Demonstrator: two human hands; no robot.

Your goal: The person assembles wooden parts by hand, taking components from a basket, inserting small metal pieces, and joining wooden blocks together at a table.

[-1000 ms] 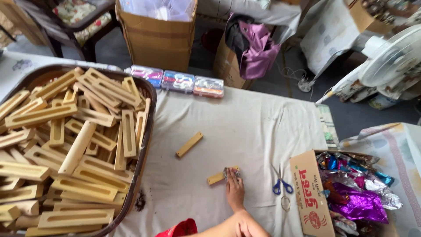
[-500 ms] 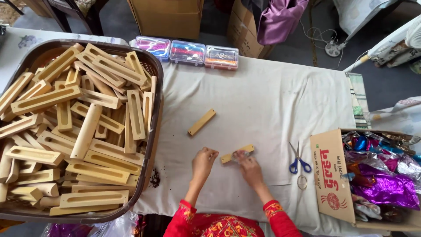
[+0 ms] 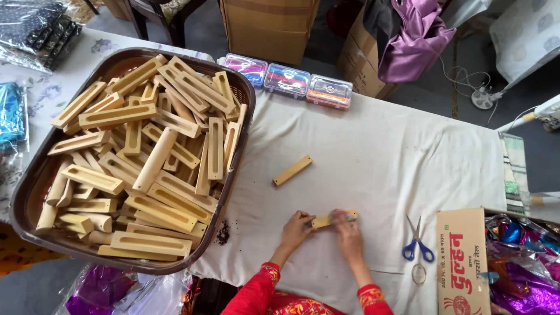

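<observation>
A white cloth-covered table (image 3: 408, 157) fills the middle of the frame, and at its left edge a large brown oval basket (image 3: 30, 192) is heaped with pale wooden blocks (image 3: 151, 169), long and rectangular, many of them slotted down the middle. Cardboard cartons (image 3: 268, 23) are seen along the top edge, and an open box of shiny purple and blue foil wrappers (image 3: 519, 256) sits at the lower right. Three small clear cases of coloured material (image 3: 291, 79) are lined up at the upper centre. At the lower centre, one small wooden block (image 3: 322, 221) is held flat on the cloth between both hands: its left end is pinched by the left hand (image 3: 294, 229), while the right hand (image 3: 346, 230) is closed over its right end, blurred. The step in hand is judged to be the handling or finishing of this single piece; a steady hold is called for next. A second loose block (image 3: 292, 170) lies apart above, and blue-handled scissors (image 3: 416, 242) rest to the right.
</observation>
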